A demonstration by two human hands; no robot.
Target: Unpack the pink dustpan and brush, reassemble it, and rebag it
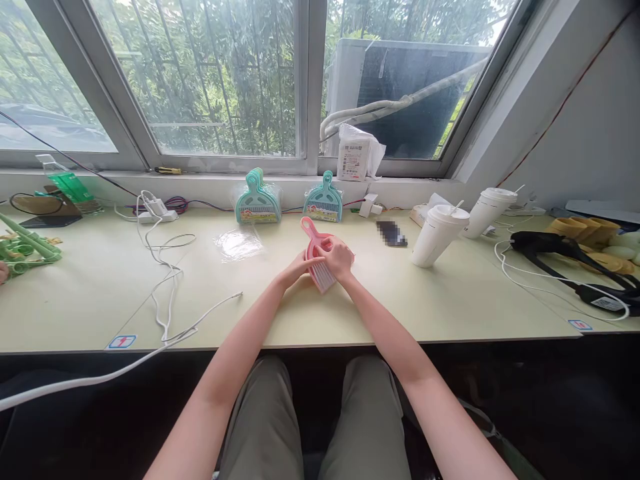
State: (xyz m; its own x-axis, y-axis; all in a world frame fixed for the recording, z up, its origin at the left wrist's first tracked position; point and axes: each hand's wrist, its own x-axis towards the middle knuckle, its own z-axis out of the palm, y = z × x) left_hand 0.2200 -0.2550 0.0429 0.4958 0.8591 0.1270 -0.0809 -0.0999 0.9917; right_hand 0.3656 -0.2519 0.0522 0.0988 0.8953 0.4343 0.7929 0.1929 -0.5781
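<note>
A pink dustpan-and-brush set (321, 275) with pale bristles stands tilted over the middle of the table, its looped handle pointing up and left. My left hand (296, 267) grips its left side, fingers against the pink plastic. My right hand (338, 257) is closed on the upper right part of the same set, with the fingertips bent inward over it. Beyond the hands, a stack of green dustpan sets (257, 200) and a smaller green stack (323, 200) lean by the window sill. A clear plastic bag (239, 244) lies left of the hands.
White cables (170, 287) run across the left of the table (390, 313). A phone (392, 234) and two white cups (440, 235) (487, 212) are at right, with black straps (565, 260) farther over. Part of another person's hand (3, 272) shows at far left.
</note>
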